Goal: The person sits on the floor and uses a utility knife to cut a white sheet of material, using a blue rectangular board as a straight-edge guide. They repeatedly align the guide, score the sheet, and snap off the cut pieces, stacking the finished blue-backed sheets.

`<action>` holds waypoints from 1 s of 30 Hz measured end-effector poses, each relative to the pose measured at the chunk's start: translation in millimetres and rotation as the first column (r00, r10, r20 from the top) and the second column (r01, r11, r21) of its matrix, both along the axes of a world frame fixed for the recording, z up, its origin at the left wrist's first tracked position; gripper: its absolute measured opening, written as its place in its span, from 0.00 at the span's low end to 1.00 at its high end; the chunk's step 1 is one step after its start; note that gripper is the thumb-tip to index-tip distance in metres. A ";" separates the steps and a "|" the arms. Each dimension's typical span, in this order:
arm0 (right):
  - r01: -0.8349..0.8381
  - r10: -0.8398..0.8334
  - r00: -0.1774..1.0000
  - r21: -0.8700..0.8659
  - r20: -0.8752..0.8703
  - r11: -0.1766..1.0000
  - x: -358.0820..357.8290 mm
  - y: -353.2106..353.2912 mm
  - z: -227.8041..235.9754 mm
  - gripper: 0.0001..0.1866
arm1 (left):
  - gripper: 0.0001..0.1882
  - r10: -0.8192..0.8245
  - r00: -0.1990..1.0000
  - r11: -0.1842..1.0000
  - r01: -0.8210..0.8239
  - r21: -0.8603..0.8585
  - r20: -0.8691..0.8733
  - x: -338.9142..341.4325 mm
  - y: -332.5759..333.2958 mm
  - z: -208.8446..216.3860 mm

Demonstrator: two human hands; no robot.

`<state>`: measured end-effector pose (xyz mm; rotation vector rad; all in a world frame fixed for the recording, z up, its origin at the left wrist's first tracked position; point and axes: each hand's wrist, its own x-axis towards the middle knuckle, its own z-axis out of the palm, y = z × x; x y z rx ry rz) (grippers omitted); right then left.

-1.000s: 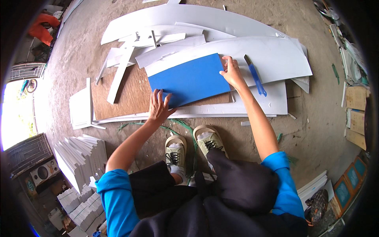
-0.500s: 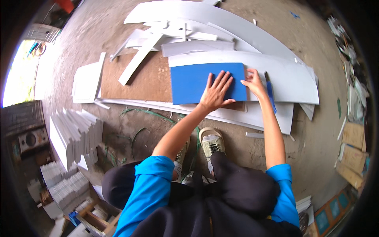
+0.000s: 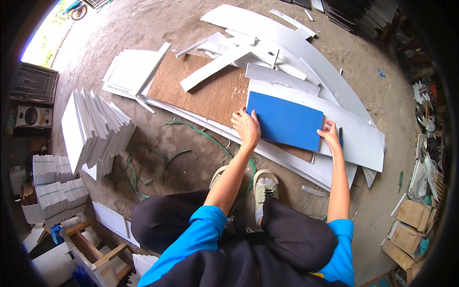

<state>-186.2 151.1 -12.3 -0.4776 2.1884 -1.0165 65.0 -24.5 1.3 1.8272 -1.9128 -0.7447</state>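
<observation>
blue board (image 3: 285, 120), right in front of us, lying over the brown sheet (image 3: 203, 98) and a white panel (image 3: 362, 143)! our left hand (image 3: 247, 128) curls its fingers at the left edge, our right hand (image 3: 330, 135) bends its fingers at the right edge; whether either grips, we can't tell.

Blue rectangular board (image 3: 285, 121), flat, slightly slanted.

Solid blue panel (image 3: 285, 121), brown grained board (image 3: 203, 103), white sheets (image 3: 358, 136), bright blue sleeves (image 3: 191, 244), green strands (image 3: 209, 136)
</observation>
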 end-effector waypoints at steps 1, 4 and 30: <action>0.003 -0.003 1.000 -0.003 0.006 1.000 0.9 -0.1 0.9 0.35 | 0.22 0.011 1.000 1.000 -0.011 0.025 -0.017 0.0 -3.4 1.6; -0.010 0.010 1.000 0.004 0.008 1.000 0.7 0.0 0.7 0.35 | 0.22 0.025 0.997 0.999 -0.022 0.046 -0.071 0.3 -14.4 1.1; 0.025 -0.064 0.979 -0.198 -0.193 0.980 92.3 -46.3 -17.8 0.22 | 0.17 -0.684 0.690 0.546 0.699 -0.461 0.237 -46.2 41.1 0.9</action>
